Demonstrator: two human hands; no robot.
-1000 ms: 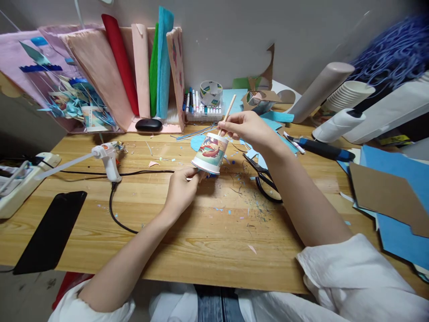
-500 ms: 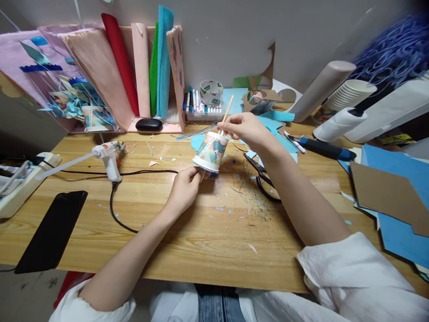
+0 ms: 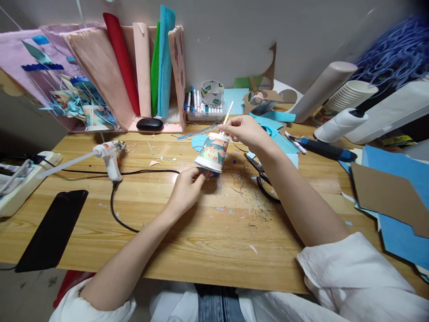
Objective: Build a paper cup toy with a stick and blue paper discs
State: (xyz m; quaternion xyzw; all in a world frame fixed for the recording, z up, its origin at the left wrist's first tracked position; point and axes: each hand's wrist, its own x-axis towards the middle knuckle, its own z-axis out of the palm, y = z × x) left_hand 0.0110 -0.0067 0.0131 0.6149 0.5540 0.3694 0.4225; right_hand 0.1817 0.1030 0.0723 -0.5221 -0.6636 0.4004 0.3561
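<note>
A glue gun [image 3: 109, 156] sits at the left of the wooden table [image 3: 201, 241], near a black phone [image 3: 50, 230]. Scissors [image 3: 262, 184] lie further right. Markers [image 3: 205, 108] and what seems to be a tape roll [image 3: 212, 91] stand by the wall.

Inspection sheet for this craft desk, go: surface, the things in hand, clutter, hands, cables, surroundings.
Surface: wooden table, littered with small paper scraps.
Job's things: printed paper cup, upside down and tilted; thin stick pokes out of its base.
Clutter: scissors, utility knife, phone, cardboard, stacked cups.
Grippers: left hand, fingers pinched at the cup's lower rim; right hand, fingers pinching the stick just above the cup.
Cables: black cables cross the table by the glue gun, one reaching close to the left hand; power strip at left.
Surroundings: paper rolls racked against the grey wall; marker box beside them.
</note>
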